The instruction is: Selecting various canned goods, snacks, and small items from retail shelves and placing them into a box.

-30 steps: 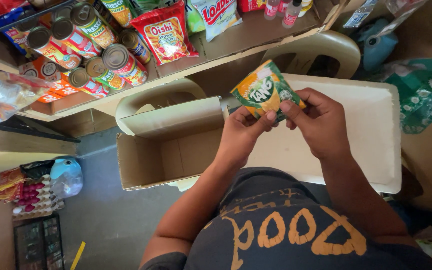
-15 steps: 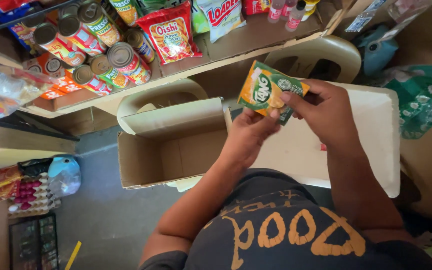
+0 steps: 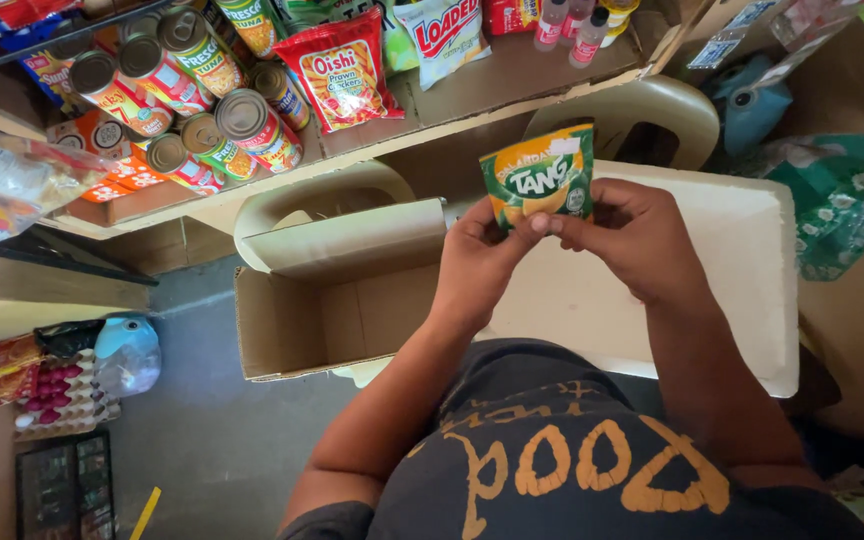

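A green and orange powder sachet (image 3: 539,183) is held up at its lower edge between both hands, above a white foam lid (image 3: 742,300).

Nearest, the left hand (image 3: 479,262) is closed on the sachet's lower left corner and the right hand (image 3: 637,240) is pinched on its lower right edge, fingertips almost touching. The packet is best kept flat and upright, gripped by the sealed margin only, so that the powder is not squeezed. Just below and to the left, an open cardboard box (image 3: 297,325) stands with its flap raised; free room is offered by its mouth and by the bare lid surface. Beyond, plastic chair backs (image 3: 642,105) rise close behind, and the shelf (image 3: 512,85) edge with tins (image 3: 247,125) and a red snack bag (image 3: 340,70) overhangs, so upward lifts should be kept short.
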